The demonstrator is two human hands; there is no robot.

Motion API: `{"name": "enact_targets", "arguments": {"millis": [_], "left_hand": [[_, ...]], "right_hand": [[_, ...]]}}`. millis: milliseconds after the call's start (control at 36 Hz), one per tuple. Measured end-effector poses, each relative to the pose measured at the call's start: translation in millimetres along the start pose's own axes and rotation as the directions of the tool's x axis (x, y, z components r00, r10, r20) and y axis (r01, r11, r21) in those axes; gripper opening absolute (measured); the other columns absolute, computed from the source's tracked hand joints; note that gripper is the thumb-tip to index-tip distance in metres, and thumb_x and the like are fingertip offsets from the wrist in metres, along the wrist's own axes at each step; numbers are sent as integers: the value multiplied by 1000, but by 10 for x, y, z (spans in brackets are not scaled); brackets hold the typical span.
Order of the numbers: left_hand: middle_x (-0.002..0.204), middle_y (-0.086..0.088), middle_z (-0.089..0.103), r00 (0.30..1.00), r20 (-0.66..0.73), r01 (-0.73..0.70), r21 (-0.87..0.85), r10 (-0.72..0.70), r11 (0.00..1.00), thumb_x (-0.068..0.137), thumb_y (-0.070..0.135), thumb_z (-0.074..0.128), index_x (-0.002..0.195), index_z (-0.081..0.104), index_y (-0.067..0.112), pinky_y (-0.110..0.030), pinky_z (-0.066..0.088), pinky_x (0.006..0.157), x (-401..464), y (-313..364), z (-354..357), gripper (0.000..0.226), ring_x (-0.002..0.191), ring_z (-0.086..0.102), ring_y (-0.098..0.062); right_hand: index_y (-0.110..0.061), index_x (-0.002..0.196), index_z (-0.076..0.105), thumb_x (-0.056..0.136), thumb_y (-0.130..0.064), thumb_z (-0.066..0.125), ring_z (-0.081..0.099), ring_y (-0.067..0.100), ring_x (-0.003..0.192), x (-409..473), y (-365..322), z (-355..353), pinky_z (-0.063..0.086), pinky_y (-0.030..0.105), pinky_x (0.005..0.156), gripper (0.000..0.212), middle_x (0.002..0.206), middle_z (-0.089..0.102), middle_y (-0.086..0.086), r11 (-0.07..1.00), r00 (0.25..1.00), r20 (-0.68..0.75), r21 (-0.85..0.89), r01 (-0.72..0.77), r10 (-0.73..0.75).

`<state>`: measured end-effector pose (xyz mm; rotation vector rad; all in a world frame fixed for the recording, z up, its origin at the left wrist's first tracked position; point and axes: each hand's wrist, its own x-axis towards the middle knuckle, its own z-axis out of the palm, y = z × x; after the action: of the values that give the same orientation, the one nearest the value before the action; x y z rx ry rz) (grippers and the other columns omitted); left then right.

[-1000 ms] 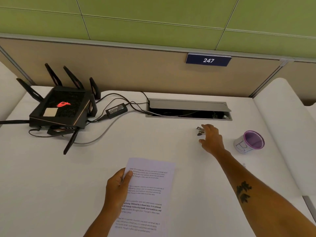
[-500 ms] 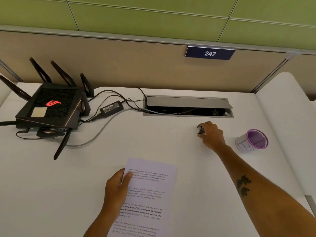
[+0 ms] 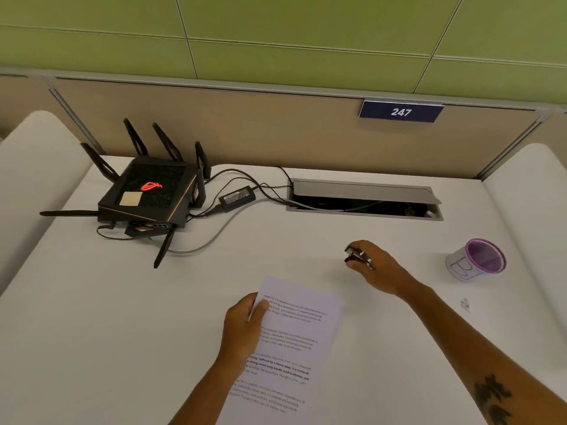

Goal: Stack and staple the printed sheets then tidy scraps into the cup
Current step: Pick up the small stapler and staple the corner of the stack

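The printed sheets (image 3: 294,342) lie as one white stack on the white desk (image 3: 122,332), near the front centre. My left hand (image 3: 244,325) grips their upper left edge, thumb on top. My right hand (image 3: 372,265) is closed around a small black and silver stapler (image 3: 354,254), held just above the desk beyond the sheets' top right corner. A paper cup (image 3: 475,260) with a purple rim and inside lies tilted at the right. A small scrap (image 3: 465,304) rests on the desk below the cup.
A black router (image 3: 147,194) with several antennas stands at the back left, with a power brick (image 3: 237,197) and cables trailing toward an open cable hatch (image 3: 365,199) at the back centre. White padded dividers flank the desk on both sides.
My right hand has closed on the stapler near the hatch and drawn it back toward the sheets. My left hand keeps its hold on the sheets.
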<state>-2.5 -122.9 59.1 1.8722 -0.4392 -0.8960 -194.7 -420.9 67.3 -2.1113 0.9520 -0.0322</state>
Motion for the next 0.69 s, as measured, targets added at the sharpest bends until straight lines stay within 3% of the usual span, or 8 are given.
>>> {"name": "enact_targets", "arguments": {"millis": [111, 194, 333, 500, 611, 694], "left_hand": [[103, 12, 80, 997, 27, -67, 33, 66, 997, 108, 30, 57, 112, 73, 33, -23, 64, 74, -105, 78, -46, 17, 90, 77, -9], [102, 10, 79, 993, 63, -106, 82, 101, 991, 108, 31, 56, 115, 73, 28, -22, 62, 70, -177, 104, -84, 19, 86, 77, -8], [97, 9, 77, 984, 113, -155, 174, 137, 972, 109, 36, 54, 114, 71, 28, -18, 59, 62, -303, 156, -151, 19, 77, 76, -13], [100, 6, 77, 970, 150, -215, 185, 189, 959, 108, 31, 56, 114, 72, 24, -23, 63, 72, -418, 174, -217, 19, 85, 76, -14], [100, 5, 78, 964, 164, -242, 204, 211, 948, 108, 34, 56, 113, 71, 24, -20, 61, 69, -485, 148, -262, 18, 83, 76, -12], [97, 7, 76, 957, 176, -266, 217, 231, 939, 108, 34, 56, 111, 70, 27, -15, 56, 66, -540, 146, -286, 16, 82, 74, -10]], "right_hand": [[-31, 129, 58, 99, -30, 69, 63, 5, 115, -155, -483, 51, 45, 14, 91, 31, 127, 63, -12, 993, 983, 147, -19, 114, -110], [-31, 128, 59, 97, -33, 72, 63, -2, 112, -244, -817, 82, 47, 14, 90, 34, 124, 61, -19, 977, 957, 220, -52, 206, -190], [-34, 128, 60, 93, -42, 74, 60, 3, 109, -384, -1297, 161, 49, 18, 92, 38, 121, 60, -21, 920, 908, 284, -157, 359, -306], [-33, 132, 60, 94, -50, 70, 58, 7, 106, -575, -1670, 230, 51, 22, 84, 43, 125, 61, -15, 803, 862, 379, -362, 473, -337], [-32, 135, 59, 94, -52, 68, 59, 9, 108, -662, -1772, 295, 40, 14, 76, 46, 127, 62, -12, 742, 843, 411, -429, 515, -347], [-32, 134, 60, 93, -52, 69, 60, 10, 108, -722, -1844, 336, 41, 14, 76, 46, 127, 63, -12, 713, 832, 424, -451, 537, -358]]}}
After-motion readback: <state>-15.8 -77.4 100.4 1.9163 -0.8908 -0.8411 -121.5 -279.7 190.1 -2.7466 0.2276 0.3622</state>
